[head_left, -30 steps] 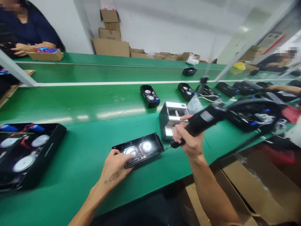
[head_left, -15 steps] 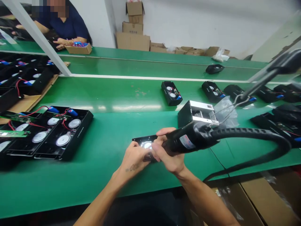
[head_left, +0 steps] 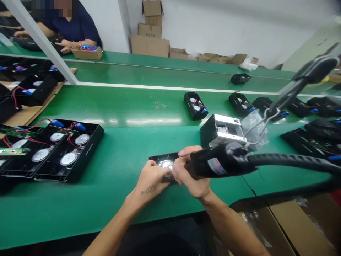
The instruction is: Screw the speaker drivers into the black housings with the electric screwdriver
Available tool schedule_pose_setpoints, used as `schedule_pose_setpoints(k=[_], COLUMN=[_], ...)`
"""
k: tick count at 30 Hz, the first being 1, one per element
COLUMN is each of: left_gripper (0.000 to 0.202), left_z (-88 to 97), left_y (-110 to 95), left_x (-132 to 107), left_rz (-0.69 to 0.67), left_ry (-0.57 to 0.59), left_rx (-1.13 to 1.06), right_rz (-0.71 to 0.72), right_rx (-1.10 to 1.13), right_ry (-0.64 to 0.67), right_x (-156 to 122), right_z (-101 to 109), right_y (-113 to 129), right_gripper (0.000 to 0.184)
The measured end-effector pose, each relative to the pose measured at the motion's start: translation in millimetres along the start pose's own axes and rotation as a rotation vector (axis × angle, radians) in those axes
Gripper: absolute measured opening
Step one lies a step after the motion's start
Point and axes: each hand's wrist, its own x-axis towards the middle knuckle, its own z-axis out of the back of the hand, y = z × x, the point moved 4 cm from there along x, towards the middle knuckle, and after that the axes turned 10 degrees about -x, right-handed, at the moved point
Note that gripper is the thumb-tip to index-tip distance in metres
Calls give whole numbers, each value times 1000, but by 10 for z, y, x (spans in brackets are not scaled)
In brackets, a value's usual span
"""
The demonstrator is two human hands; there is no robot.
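Observation:
My right hand (head_left: 190, 177) is wrapped round the black electric screwdriver (head_left: 218, 166), whose thick cable runs off to the right. Its tip points down into a small black speaker housing (head_left: 163, 161) lying on the green belt (head_left: 122, 149) in front of me. My left hand (head_left: 151, 179) rests curled on the near left edge of that housing, holding it down. A white round speaker cone shows between my two hands. The rest of the housing is hidden behind my fingers.
A metal box (head_left: 222, 131) with a plastic bag stands just behind my hands. Open black housings (head_left: 57, 149) with red wires lie at the left; more housings (head_left: 195, 105) sit along the belt to the right. A person (head_left: 71, 30) works at the far left. Cardboard boxes (head_left: 290, 224) stand below right.
My view swung left, then settled. The right hand brought the screwdriver over the housing, close against my left hand; in the last half second both hands barely moved.

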Motion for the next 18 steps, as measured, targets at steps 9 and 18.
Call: schedule_pose_setpoints(k=[9, 18], left_gripper=[27, 33], left_z=[83, 65], left_y=[-87, -92], left_x=[11, 11], left_rz=[-20, -50], left_ry=[31, 44], left_rx=[-28, 61], right_rz=[88, 96], right_rx=[134, 208], right_ry=[-14, 9], right_x=[7, 18], right_z=[103, 81], right_y=[86, 111], right_gripper=[29, 29])
